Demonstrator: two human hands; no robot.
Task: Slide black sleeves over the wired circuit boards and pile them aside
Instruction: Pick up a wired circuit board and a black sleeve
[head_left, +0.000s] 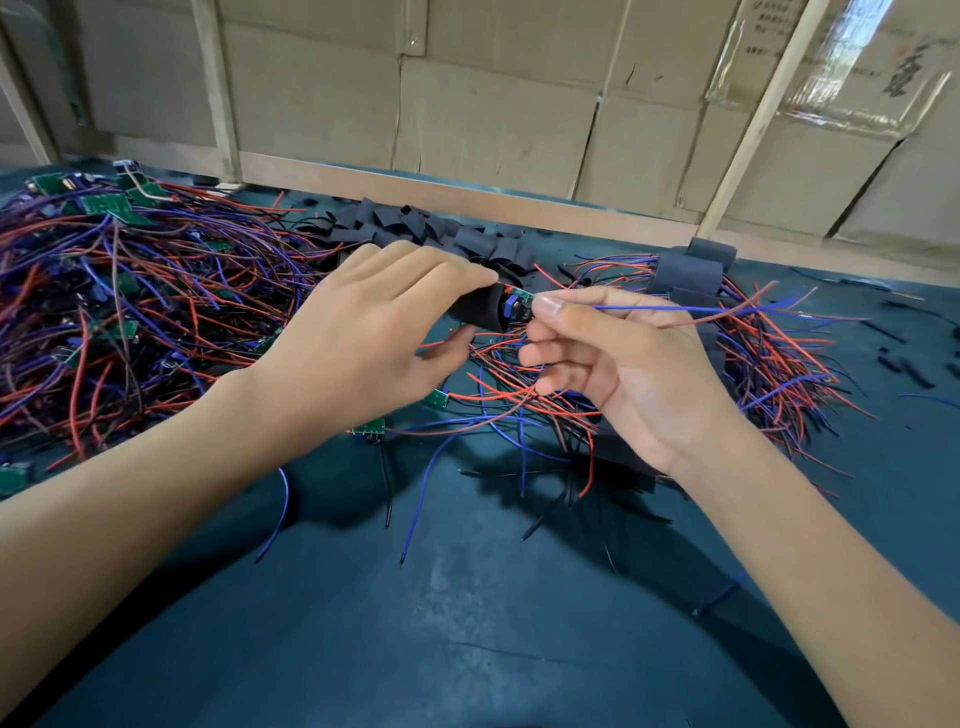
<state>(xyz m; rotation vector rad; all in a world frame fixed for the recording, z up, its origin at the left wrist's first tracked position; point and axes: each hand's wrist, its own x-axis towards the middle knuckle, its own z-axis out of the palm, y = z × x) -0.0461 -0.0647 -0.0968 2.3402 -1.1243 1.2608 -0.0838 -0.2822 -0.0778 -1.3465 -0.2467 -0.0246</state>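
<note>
My left hand (374, 332) grips a black sleeve (480, 312) above the middle of the table. A small green circuit board (517, 301) sits partly inside the sleeve's open right end. My right hand (613, 358) pinches that board's end and wires between thumb and forefinger. Its blue and red wires (727, 310) trail off to the right. Loose black sleeves (431, 231) lie heaped behind my hands. A tangle of unsleeved wired boards (130, 291) covers the left of the table. Sleeved boards (685, 275) with red and blue wires are piled at the right.
The dark teal table (467, 597) spreads in front of me. More wired boards (519, 395) lie under my hands. Small black scraps (904, 369) sit at the far right. A cardboard wall (493, 104) with wooden battens closes the back edge.
</note>
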